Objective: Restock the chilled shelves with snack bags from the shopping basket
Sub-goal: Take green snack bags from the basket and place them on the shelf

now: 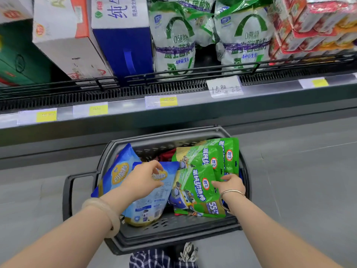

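A dark grey shopping basket (81, 178) sits on the floor below the chiller. Blue snack bags (146, 206) lie in its left half and several green snack bags (197, 182) are stacked in its right half. My left hand (143, 180) rests on the top blue bag, thumb and fingers pinching its upper edge. My right hand (229, 183) presses on the right edge of the front green bag, fingers curled on it. The chilled shelf (193, 101) runs across above the basket.
Milk cartons (123, 35) stand on the shelf at left, white-green drink packs (173, 39) in the middle, red-wrapped multipacks (313, 26) at right. Yellow price tags (168, 100) line the shelf front. A black rail (173, 73) guards the edge. My foot (185, 252) is behind the basket.
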`<state>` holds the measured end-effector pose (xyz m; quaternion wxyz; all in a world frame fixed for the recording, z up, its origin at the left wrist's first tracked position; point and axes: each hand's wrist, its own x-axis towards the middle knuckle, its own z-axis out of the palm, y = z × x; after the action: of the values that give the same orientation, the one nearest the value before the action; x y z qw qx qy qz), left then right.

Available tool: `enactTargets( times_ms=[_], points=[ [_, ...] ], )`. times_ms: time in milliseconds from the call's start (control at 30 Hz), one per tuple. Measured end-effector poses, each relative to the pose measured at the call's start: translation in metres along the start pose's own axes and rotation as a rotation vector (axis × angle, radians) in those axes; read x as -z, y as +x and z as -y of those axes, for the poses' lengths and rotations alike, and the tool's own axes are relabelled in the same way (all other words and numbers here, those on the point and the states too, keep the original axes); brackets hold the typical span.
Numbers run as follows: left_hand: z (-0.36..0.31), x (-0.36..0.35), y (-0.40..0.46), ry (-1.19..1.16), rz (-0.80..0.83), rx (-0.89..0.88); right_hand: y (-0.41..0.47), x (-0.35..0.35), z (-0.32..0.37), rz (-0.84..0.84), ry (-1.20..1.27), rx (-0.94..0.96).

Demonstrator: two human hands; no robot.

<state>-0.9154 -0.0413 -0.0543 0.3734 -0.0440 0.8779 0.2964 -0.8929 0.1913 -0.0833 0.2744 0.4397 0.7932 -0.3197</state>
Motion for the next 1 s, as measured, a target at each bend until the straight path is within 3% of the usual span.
enactTargets(
  times_ms=[200, 433, 600, 733, 867, 1000],
  points=[
    [0.005, 0.01, 0.018, 0.027, 0.022, -0.001, 0.011, -0.006, 0.017, -0.012, -0.063, -0.005],
    [-0.013, -0.026, 0.04, -0.035, 0.099, 0.0, 0.029, -0.016, 0.01, 0.144, -0.217, 0.003],
    [-0.029, -0.066, 0.061, -0.046, 0.144, -0.002, 0.048, -0.015, 0.008, 0.267, -0.481, 0.185],
    [-0.045, -0.088, 0.083, 0.019, 0.147, -0.056, 0.064, -0.015, 0.006, 0.29, -0.553, 0.343],
    [-0.059, -0.098, 0.094, 0.032, 0.14, -0.081, 0.064, -0.011, 0.006, 0.354, -0.481, 0.601],
    [-0.065, -0.088, 0.095, 0.12, 0.107, -0.031, 0.054, 0.002, 0.006, 0.344, -0.323, 0.708]
  ],
)
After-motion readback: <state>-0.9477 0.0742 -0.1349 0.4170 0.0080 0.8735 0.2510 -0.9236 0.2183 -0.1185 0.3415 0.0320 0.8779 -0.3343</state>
